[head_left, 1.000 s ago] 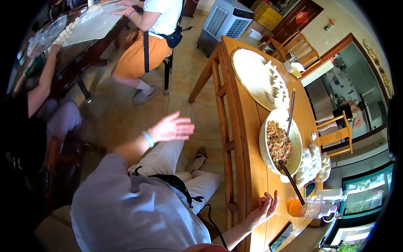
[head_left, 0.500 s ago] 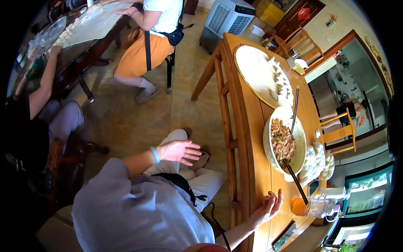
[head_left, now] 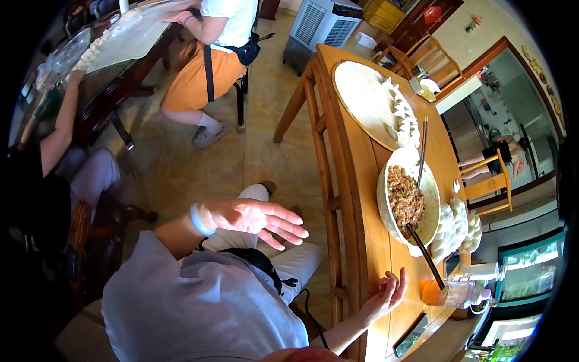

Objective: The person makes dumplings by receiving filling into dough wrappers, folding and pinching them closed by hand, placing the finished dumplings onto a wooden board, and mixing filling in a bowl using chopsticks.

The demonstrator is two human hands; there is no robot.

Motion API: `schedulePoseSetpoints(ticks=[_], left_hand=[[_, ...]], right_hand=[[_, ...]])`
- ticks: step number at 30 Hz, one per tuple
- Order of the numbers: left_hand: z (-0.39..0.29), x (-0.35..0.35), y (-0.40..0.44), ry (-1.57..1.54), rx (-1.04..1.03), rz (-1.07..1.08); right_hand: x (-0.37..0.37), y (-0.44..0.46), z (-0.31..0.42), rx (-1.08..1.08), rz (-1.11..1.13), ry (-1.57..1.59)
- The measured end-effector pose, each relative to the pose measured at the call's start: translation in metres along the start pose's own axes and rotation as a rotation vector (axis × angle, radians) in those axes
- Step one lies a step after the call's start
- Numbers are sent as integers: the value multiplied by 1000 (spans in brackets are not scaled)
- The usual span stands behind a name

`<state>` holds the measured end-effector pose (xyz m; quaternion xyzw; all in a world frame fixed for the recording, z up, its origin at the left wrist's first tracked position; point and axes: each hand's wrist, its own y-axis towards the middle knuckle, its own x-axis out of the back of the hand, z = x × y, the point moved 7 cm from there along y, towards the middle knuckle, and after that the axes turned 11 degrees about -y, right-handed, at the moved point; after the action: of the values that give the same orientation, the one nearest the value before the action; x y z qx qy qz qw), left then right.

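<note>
Likely for easy grabbing, chopsticks (head_left: 426, 256) lean in the bowl (head_left: 430, 204), twelve o'clock from my half-open right hand (head_left: 385, 297); my left hand (head_left: 244, 216) is open.

And here the head camera looked forward and steeply down, right over the wearer's own shirt (head_left: 199, 301) and trousers (head_left: 301, 263), very close! The wide view leaned, its edges curving into black; the wooden table (head_left: 379, 241) ran up the right, near, while the dark table (head_left: 117, 84) and air cooler (head_left: 319, 30) sat far off up top.
</note>
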<state>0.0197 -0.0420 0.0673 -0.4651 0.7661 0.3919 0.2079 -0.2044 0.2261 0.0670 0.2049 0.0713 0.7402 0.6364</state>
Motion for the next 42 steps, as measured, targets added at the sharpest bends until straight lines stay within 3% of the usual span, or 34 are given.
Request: schedulePoseSetpoints(ticks=[11, 17, 21, 25, 31, 32, 34, 36, 40, 42], left_hand=[[-52, -85, 21, 258, -291, 787], [-46, -46, 29, 192, -188, 555], [-43, -18, 33, 178, -103, 276], [-43, -70, 25, 226, -210, 679], [-6, -26, 34, -25, -76, 450], [2, -6, 39, -30, 43, 185], [41, 47, 30, -27, 177, -98], [75, 75, 8, -230, 250, -277], [115, 100, -32, -360, 312, -495], [109, 101, -35, -382, 252, -495]], right_hand=[[0, 1, -2, -3, -4, 23], [1, -1, 0, -29, 16, 20], [2, 1, -5, -11, 3, -3], [0, 0, -3, -6, -13, 2], [0, 1, -2, -6, -7, 3], [0, 1, -3, -12, -9, 3], [1, 1, -4, -27, -16, 0], [1, 1, -4, -23, -5, 11], [-2, -1, 0, -56, 11, 69], [-3, 0, 1, -45, 7, 51]])
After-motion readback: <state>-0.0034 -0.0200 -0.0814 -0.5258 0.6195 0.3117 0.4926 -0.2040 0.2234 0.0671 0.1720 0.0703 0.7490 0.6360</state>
